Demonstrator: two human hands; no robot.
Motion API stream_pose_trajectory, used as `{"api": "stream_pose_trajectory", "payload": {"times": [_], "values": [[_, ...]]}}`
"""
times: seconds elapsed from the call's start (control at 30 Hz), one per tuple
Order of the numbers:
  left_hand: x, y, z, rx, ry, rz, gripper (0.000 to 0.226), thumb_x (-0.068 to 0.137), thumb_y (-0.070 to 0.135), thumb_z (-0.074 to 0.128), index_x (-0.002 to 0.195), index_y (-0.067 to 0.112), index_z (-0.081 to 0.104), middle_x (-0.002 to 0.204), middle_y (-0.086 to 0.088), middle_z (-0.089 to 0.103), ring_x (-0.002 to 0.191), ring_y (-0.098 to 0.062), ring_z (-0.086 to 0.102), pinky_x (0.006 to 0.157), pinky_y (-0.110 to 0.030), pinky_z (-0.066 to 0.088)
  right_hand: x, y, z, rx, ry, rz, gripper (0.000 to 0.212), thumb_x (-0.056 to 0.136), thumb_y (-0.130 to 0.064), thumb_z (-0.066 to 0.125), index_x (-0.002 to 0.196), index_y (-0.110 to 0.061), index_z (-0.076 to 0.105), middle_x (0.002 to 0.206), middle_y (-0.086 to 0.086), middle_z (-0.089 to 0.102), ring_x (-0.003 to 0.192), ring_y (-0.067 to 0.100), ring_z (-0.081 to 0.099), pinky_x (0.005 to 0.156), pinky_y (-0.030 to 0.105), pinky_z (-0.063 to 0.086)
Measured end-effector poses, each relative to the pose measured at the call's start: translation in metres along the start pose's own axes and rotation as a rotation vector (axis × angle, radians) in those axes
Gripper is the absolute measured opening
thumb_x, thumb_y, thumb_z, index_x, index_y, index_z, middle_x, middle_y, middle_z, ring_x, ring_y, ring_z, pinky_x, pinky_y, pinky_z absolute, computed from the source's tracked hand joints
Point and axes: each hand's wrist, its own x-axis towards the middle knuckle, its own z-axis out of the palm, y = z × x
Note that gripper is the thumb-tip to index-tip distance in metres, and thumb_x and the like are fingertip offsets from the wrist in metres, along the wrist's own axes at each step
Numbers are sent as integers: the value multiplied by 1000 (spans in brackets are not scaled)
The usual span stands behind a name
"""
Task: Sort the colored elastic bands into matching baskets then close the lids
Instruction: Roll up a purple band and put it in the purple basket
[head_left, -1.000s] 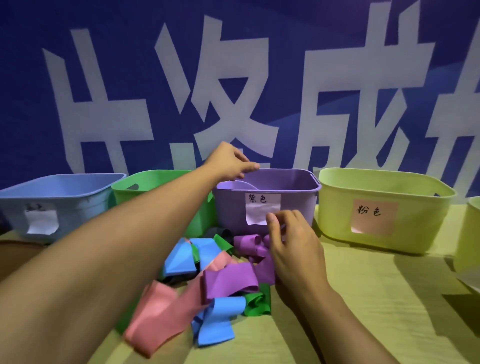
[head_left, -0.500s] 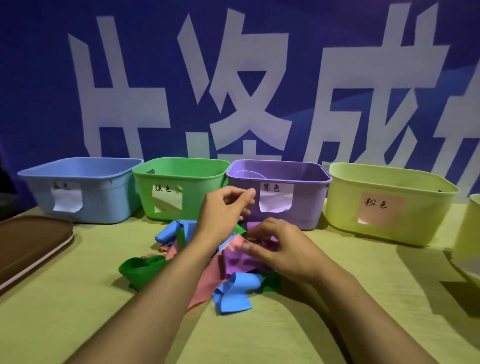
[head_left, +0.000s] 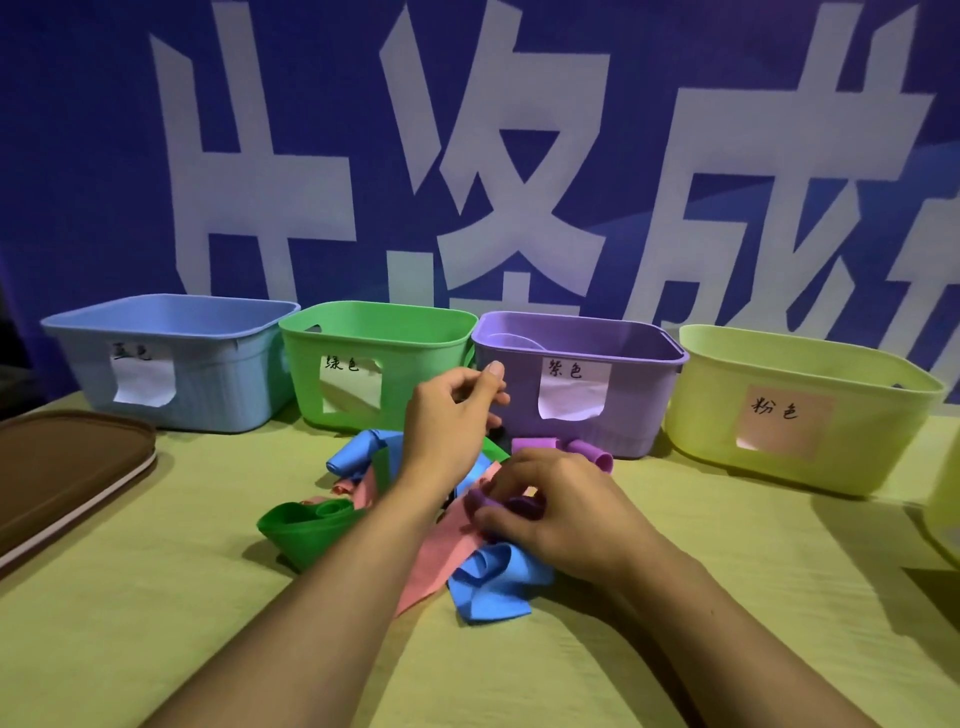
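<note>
Head view: right hand (head_left: 558, 512) pinches a purple band (head_left: 511, 503) out of the mixed pile (head_left: 415, 519) on the tabletop (head_left: 675, 623), just in front of the purple basket (head_left: 576, 384). Left hand (head_left: 449, 421) hovers above, fingers loosely curled, holding nothing. Risk: bands overlap, so lifting could drag the pink band (head_left: 441, 551) or blue band (head_left: 488, 587) along, possibly into the wrong basket. Lid (head_left: 67, 467) sits far left.

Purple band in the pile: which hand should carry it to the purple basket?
Right. The right hand already pinches the purple band, and the purple basket stands just beyond it; the left hand holds nothing.
</note>
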Motion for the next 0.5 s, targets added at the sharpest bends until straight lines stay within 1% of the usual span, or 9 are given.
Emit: {"api": "stream_pose_trajectory", "payload": {"times": [0.03, 0.1, 0.13, 0.2, 0.3, 0.37, 0.43, 0.5], "values": [[0, 1, 0, -8, -3, -6, 28, 100, 36, 65, 83, 14, 73, 78, 1, 77, 57, -13, 64, 62, -28, 50, 0, 2, -1, 90, 47, 25, 25, 88, -56, 67, 92, -32, 76, 98, -21, 68, 89, 1, 65, 78, 30, 55], [0, 4, 0, -49, -28, -15, 25, 100, 32, 65, 86, 13, 72, 80, 0, 77, 59, -13, 63, 61, -24, 50, 1, 4, -6, 328, 172, 111, 10, 92, -34, 71, 89, -27, 77, 89, -16, 73, 81, 0, 66, 74, 22, 53], [-2, 6, 0, -76, -56, -17, 23, 101, 29, 64, 88, 12, 72, 82, -1, 77, 61, -12, 64, 61, -22, 51, 1, 4, -9, 454, 235, 167, 8, 93, -25, 72, 88, -24, 77, 84, -13, 74, 75, -1, 65, 71, 20, 52], [-5, 9, 2, -114, -122, 4, 17, 101, 25, 64, 94, 12, 72, 85, -1, 76, 68, -11, 66, 65, -21, 54, 3, 5, -13, 685, 349, 269, 10, 94, -15, 72, 88, -19, 78, 78, -4, 75, 69, 6, 64, 66, 21, 52], [-11, 11, 5, -131, -134, 84, 7, 99, 19, 66, 94, 16, 69, 81, 1, 71, 70, -9, 66, 66, -23, 56, 5, 7, -19, 977, 451, 408, 8, 94, -13, 71, 91, -12, 78, 81, 13, 74, 71, 19, 65, 62, 28, 56], [-12, 10, 8, -102, -135, 139, 7, 99, 18, 68, 93, 16, 68, 82, 1, 72, 71, -11, 68, 70, -29, 59, 6, 8, -19, 1122, 483, 437, 8, 93, -16, 73, 91, -11, 78, 80, 17, 70, 72, 27, 63, 62, 32, 57], [-16, 10, 11, -84, -194, 157, 10, 99, 21, 67, 97, 12, 72, 87, -2, 76, 80, -15, 73, 79, -36, 61, 7, 8, -20, 1223, 517, 416, 10, 92, -18, 73, 93, -9, 78, 79, 14, 71, 71, 25, 64, 62, 29, 57], [-20, 11, 14, -81, -261, 155, 18, 98, 28, 68, 102, 12, 74, 93, -5, 78, 89, -19, 74, 85, -37, 60, 6, 6, -21, 1266, 513, 347, 21, 92, -22, 69, 103, -6, 76, 88, 15, 75, 79, 23, 72, 71, 28, 60]]}}
